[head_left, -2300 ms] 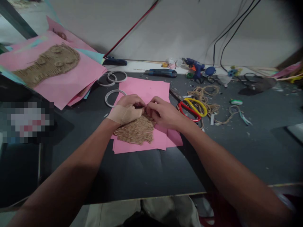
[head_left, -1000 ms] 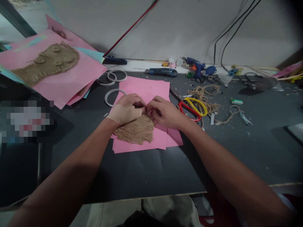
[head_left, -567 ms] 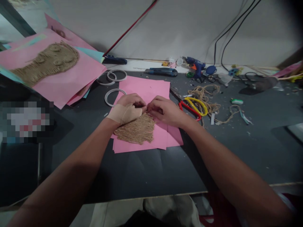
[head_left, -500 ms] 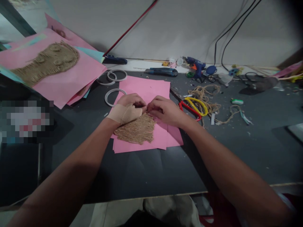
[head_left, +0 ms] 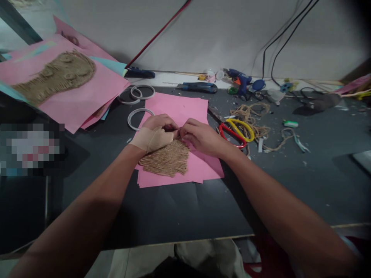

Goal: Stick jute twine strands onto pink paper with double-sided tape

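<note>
While beige-wrapped left hand (head_left: 158,133) and bare right hand (head_left: 199,136) nearly meet at ribbed brown twine patch (head_left: 166,160), far-edge work seems the step; can't tell grips; next likely needs steadiness.

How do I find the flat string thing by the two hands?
On the dark table, look at the middle, where pink sheets lie. On them, partly hidden by the left hand, is a flat brown twine panel. Its cords lie in plain side-by-side rows, while the twine shape at far left has round coils.
</note>
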The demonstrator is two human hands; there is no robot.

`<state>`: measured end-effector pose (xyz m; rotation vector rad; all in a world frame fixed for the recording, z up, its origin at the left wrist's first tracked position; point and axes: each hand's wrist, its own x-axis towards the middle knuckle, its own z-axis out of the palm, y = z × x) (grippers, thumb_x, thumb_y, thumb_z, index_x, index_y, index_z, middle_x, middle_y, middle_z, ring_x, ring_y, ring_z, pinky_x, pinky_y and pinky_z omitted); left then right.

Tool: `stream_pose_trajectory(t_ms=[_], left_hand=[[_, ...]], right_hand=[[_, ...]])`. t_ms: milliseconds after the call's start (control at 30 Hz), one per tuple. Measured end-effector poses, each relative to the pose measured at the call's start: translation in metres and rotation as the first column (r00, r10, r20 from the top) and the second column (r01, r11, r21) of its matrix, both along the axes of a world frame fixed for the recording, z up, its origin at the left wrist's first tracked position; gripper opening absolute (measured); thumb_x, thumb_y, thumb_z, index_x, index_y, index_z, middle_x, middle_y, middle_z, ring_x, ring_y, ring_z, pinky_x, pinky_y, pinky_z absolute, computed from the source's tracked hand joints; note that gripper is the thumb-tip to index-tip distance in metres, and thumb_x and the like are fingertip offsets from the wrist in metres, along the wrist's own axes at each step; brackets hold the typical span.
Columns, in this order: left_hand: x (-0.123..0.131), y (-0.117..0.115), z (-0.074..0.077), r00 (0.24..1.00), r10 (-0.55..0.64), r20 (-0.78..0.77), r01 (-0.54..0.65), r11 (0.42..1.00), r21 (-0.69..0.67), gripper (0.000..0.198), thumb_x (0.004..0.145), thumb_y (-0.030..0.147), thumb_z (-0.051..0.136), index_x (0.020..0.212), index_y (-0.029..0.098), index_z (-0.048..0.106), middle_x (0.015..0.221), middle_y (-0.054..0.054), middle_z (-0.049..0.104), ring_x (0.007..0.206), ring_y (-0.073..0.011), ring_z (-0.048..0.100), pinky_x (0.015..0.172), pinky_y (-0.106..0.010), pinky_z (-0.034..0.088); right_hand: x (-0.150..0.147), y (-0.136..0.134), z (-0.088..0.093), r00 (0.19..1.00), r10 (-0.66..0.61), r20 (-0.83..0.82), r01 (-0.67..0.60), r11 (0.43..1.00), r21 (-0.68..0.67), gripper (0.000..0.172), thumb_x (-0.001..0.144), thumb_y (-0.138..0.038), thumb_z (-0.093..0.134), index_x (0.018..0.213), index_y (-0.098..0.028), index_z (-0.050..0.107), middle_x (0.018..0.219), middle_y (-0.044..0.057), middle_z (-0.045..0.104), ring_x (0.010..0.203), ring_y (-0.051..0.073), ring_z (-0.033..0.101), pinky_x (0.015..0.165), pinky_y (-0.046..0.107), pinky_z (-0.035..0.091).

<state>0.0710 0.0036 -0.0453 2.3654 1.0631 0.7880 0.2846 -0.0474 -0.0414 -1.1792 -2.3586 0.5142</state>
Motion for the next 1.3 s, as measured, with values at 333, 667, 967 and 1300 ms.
stream_pose_trajectory(t_ms=[333,667,967,1300], left_hand=[[0.001,-0.002,0.004,1.0,-0.012,-0.024,0.012,1.0,0.011,0.01,0.078,0.027,0.071,0.08,0.021,0.079,0.087,-0.006,0.076,0.072,-0.0159,0.064,0.073,-0.032,0.053],[0.002,-0.006,0.009,1.0,0.016,-0.011,-0.017,1.0,-0.019,0.008,0.078,0.027,0.074,0.079,0.021,0.08,0.085,-0.005,0.075,0.073,-0.017,0.065,0.071,-0.033,0.052],[0.003,-0.008,0.01,1.0,0.017,-0.008,-0.017,1.0,-0.017,0.009,0.081,0.031,0.077,0.078,0.022,0.079,0.086,-0.005,0.075,0.075,-0.0175,0.067,0.072,-0.034,0.052],[0.001,-0.008,0.012,0.999,-0.026,0.046,0.03,0.995,-0.096,0.015,0.076,0.036,0.083,0.081,0.022,0.078,0.091,-0.005,0.076,0.079,-0.0183,0.068,0.078,-0.035,0.055]], right_hand=[[0.006,0.0,0.002,0.997,0.052,-0.06,-0.053,0.998,-0.026,0.014,0.092,-0.012,0.047,0.089,-0.025,0.052,0.101,0.005,0.056,0.094,0.02,0.058,0.084,0.035,0.046],[0.011,-0.006,0.01,0.987,-0.067,-0.148,0.047,0.989,-0.138,0.006,0.093,-0.018,0.051,0.095,-0.022,0.055,0.093,0.005,0.069,0.082,0.018,0.06,0.074,0.033,0.045],[0.014,-0.003,0.004,0.911,-0.119,-0.396,0.016,0.967,-0.253,0.011,0.086,-0.029,0.064,0.091,-0.022,0.057,0.083,0.001,0.063,0.071,0.014,0.054,0.067,0.032,0.045],[0.019,0.007,-0.004,0.748,-0.262,-0.609,0.025,0.929,-0.369,0.028,0.083,-0.038,0.076,0.1,-0.021,0.063,0.09,0.001,0.067,0.073,0.013,0.062,0.067,0.03,0.05]])
